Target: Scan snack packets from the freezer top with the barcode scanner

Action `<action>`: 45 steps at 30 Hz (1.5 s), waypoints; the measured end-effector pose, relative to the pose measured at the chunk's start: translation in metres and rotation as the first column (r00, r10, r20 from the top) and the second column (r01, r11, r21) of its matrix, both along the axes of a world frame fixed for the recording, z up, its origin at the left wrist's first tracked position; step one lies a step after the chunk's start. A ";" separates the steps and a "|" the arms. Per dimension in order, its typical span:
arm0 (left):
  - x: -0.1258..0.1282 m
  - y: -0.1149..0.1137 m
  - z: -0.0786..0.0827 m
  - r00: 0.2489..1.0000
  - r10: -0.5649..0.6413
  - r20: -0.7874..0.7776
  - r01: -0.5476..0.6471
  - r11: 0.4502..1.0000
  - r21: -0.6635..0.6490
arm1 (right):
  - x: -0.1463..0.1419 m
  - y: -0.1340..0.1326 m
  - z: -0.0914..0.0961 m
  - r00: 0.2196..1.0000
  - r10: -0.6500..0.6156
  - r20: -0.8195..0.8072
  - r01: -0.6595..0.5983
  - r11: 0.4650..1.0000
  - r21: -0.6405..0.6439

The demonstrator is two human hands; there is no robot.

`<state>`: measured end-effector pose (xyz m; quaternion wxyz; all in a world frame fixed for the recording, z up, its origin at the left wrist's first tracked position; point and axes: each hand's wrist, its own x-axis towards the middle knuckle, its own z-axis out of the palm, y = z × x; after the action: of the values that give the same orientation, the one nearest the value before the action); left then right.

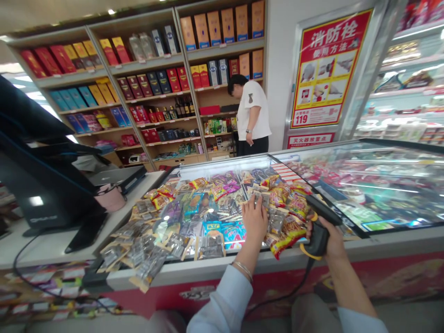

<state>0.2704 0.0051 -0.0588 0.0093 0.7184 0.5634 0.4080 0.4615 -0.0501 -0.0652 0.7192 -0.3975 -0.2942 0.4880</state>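
My right hand (331, 238) is wrapped round the grip of a black and yellow handheld barcode scanner (321, 238), its head pointing left over the freezer's glass top. My left hand (255, 219) lies stretched out on a clear snack packet (258, 198), fingers extended and not closed round it. Between the hands are red and yellow snack bags (289, 231) and more clear packets (276, 219). Left of my left hand lie a blue and pink bag (233, 233) and a clear packet of dark pieces (210, 246).
Many packets cover the glass-topped chest freezer (159, 272), some overhanging its front left corner (144, 273). A counter (138, 196) at left holds a black checkout screen (38, 175) and a pink cup (110, 198). Behind, a person (255, 113) stands by shelves of boxes (156, 88).
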 end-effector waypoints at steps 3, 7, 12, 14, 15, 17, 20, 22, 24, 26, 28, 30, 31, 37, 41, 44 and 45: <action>0.002 0.000 0.001 1.000 0.017 -0.006 -0.017 1.000 -0.005 | 0.000 0.001 0.001 1.000 -0.006 -0.026 0.005 0.999 -0.035; 0.001 -0.005 0.009 0.999 0.045 0.013 -0.045 0.999 -0.007 | 0.001 -0.001 0.011 0.996 0.038 -0.080 -0.045 0.995 -0.093; -0.024 -0.016 0.035 0.994 0.074 0.084 -0.080 0.994 0.071 | -0.002 -0.009 0.028 0.994 0.025 -0.107 -0.036 0.994 -0.102; -0.045 -0.021 0.045 0.990 0.095 0.104 -0.105 0.990 0.098 | -0.011 -0.011 0.034 0.994 0.032 -0.105 -0.041 0.995 -0.088; -0.057 -0.024 0.050 0.987 0.111 0.115 -0.124 0.987 0.106 | -0.018 -0.011 0.037 0.994 0.043 -0.102 -0.051 0.995 -0.082; -0.084 -0.030 0.056 0.979 0.147 0.144 -0.164 0.980 0.113 | -0.037 -0.012 0.042 0.993 0.074 -0.093 -0.082 0.994 -0.079; -0.129 -0.037 0.058 0.959 0.209 0.190 -0.232 0.967 0.107 | -0.072 -0.014 0.050 0.984 0.159 -0.082 -0.164 0.985 -0.061; -0.159 -0.042 0.056 0.945 0.252 0.209 -0.276 0.957 0.093 | -0.097 -0.014 0.055 0.969 0.235 -0.078 -0.238 0.971 -0.032; -0.188 -0.045 0.053 0.928 0.299 0.222 -0.322 0.944 0.076 | -0.122 -0.013 0.058 0.952 0.299 -0.068 -0.300 0.954 -0.014; -0.214 -0.049 0.050 0.909 0.345 0.233 -0.369 0.927 0.069 | -0.147 -0.009 0.059 0.937 0.346 -0.047 -0.346 0.938 -0.001; -0.236 -0.052 0.047 0.893 0.383 0.236 -0.410 0.909 0.073 | -0.170 -0.004 0.057 0.922 0.386 -0.020 -0.386 0.922 0.014; -0.252 -0.056 0.044 0.883 0.410 0.226 -0.436 0.897 0.075 | -0.192 0.002 0.053 0.905 0.426 0.003 -0.426 0.904 0.030; -0.258 -0.057 0.042 0.881 0.420 0.219 -0.444 0.893 0.071 | -0.202 0.004 0.051 0.896 0.445 0.012 -0.445 0.895 0.033; -0.280 -0.062 0.025 0.879 0.459 0.126 -0.464 0.886 0.006 | -0.249 0.015 0.036 0.852 0.523 0.030 -0.524 0.851 0.020; -0.294 -0.065 0.018 0.885 0.465 0.018 -0.459 0.880 -0.125 | -0.264 0.026 0.030 0.831 0.556 0.026 -0.555 0.831 -0.030; -0.306 -0.067 0.014 0.923 0.380 -0.069 -0.385 0.891 -0.240 | -0.270 0.039 0.025 0.826 0.563 0.019 -0.561 0.826 -0.060; -0.309 -0.068 0.012 0.935 0.337 -0.109 -0.354 0.894 -0.274 | -0.272 0.043 0.023 0.824 0.566 0.021 -0.564 0.823 -0.064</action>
<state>-0.0388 -0.0625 -0.0469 0.0252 0.6092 0.7356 0.2952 0.1898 -0.0072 -0.0426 0.5255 -0.3215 -0.3992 0.6791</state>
